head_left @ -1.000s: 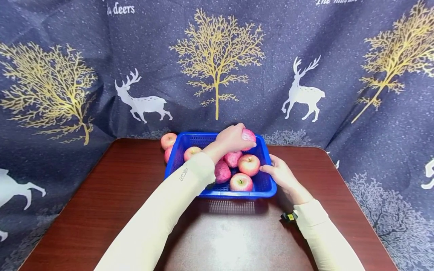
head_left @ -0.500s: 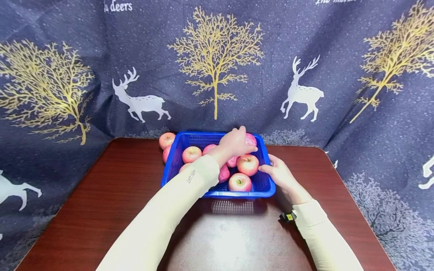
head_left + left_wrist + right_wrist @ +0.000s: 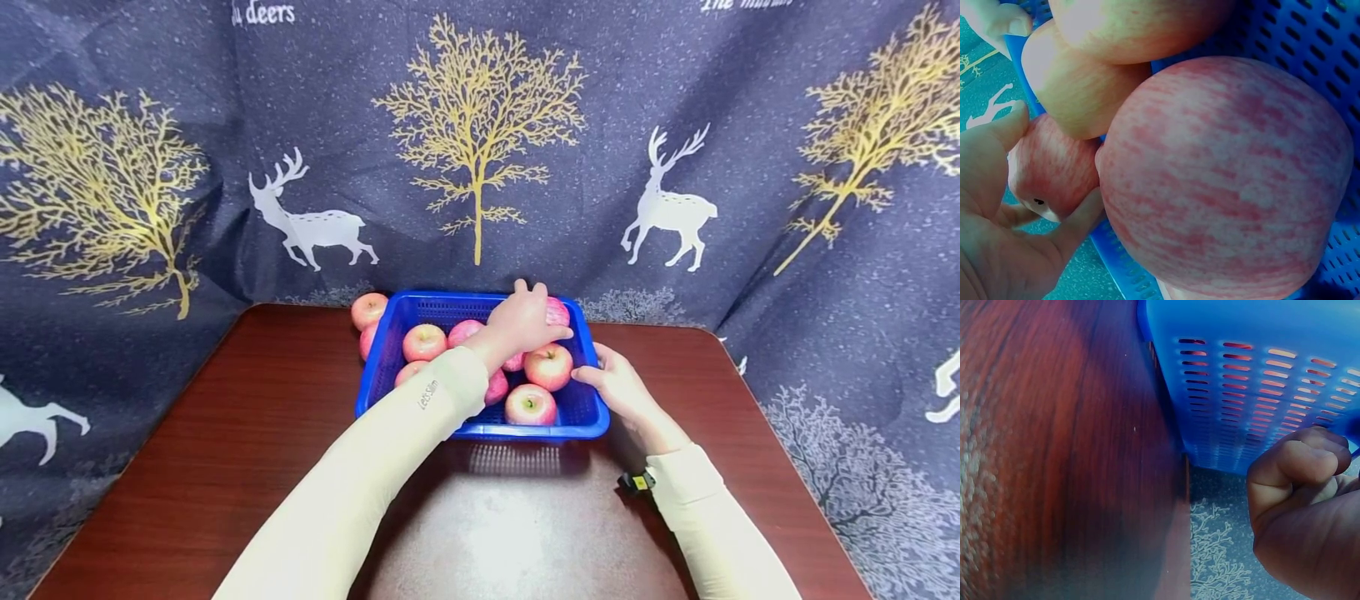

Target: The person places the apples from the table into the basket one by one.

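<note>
A blue perforated plastic basket (image 3: 525,432) on the table holds several red and yellowish apples. Reaching across it, my left hand (image 3: 517,323) holds a pink-red apple (image 3: 557,312) in the back right corner. In the left wrist view, thumb and fingers lie around that apple (image 3: 1054,165), beside a yellowish apple and a large striped red apple (image 3: 1222,181). My right hand (image 3: 626,392) grips the basket's right rim, its thumb on the near side. Curled fingers (image 3: 1300,469) show against the basket's wall in the right wrist view. My left forearm hides part of the basket.
Two apples (image 3: 369,311) sit outside the basket, against its left side at the back. The brown wooden table (image 3: 225,433) ends just behind the basket, where a dark cloth (image 3: 480,167) with deer and trees hangs.
My left hand has lowered the apple and moved slightly right into the back right corner of the basket; its fingers now look a little more spread. The right hand stays on the rim.
</note>
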Demonstrator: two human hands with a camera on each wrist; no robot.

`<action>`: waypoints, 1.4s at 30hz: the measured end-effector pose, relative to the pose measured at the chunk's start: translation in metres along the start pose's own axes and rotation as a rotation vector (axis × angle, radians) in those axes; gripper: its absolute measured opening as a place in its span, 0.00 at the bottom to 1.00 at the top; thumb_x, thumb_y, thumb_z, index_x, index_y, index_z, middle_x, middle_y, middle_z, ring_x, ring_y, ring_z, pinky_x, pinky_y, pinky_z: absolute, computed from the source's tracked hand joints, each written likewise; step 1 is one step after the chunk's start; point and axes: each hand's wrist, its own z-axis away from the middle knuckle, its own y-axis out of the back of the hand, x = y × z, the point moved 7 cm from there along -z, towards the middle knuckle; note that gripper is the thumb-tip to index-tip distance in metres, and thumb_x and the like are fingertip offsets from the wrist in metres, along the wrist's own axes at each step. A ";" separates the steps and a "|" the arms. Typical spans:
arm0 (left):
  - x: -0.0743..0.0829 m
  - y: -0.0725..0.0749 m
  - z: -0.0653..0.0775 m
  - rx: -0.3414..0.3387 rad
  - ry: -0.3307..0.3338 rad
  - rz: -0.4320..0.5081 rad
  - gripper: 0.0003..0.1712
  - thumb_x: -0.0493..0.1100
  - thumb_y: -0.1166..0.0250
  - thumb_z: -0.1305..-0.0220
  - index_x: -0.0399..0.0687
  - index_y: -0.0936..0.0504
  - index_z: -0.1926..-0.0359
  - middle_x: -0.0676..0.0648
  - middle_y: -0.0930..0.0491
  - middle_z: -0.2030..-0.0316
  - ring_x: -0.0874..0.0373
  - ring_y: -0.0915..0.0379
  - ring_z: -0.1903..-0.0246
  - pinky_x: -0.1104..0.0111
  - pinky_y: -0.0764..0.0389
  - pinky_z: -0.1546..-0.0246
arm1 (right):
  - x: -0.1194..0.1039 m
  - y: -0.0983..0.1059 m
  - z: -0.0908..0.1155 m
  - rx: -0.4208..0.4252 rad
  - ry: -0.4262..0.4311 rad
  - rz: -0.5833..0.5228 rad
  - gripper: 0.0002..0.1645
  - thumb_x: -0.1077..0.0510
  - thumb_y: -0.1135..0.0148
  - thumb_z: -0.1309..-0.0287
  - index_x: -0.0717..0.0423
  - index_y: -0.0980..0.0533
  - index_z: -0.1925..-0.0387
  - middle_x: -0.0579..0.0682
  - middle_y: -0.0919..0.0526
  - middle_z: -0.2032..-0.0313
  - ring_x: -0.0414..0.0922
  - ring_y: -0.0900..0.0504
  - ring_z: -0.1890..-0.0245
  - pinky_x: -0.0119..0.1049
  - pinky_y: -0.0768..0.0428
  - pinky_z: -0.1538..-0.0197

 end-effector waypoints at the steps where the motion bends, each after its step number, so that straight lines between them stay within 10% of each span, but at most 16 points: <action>1: 0.000 0.000 0.001 -0.003 -0.004 0.000 0.54 0.76 0.39 0.45 0.43 0.39 0.32 0.32 0.42 0.34 0.47 0.24 0.52 0.56 0.20 0.58 | 0.000 0.000 0.000 0.003 0.000 -0.003 0.28 0.61 0.42 0.40 0.62 0.34 0.38 0.65 0.20 0.51 0.63 0.18 0.57 0.51 0.19 0.59; 42: -0.004 0.008 0.013 -0.034 -0.015 -0.039 0.46 0.73 0.44 0.41 0.46 0.37 0.34 0.39 0.35 0.44 0.46 0.29 0.48 0.52 0.23 0.55 | 0.001 0.000 -0.001 -0.010 0.004 -0.008 0.29 0.61 0.41 0.40 0.63 0.34 0.38 0.65 0.20 0.50 0.64 0.19 0.56 0.51 0.19 0.59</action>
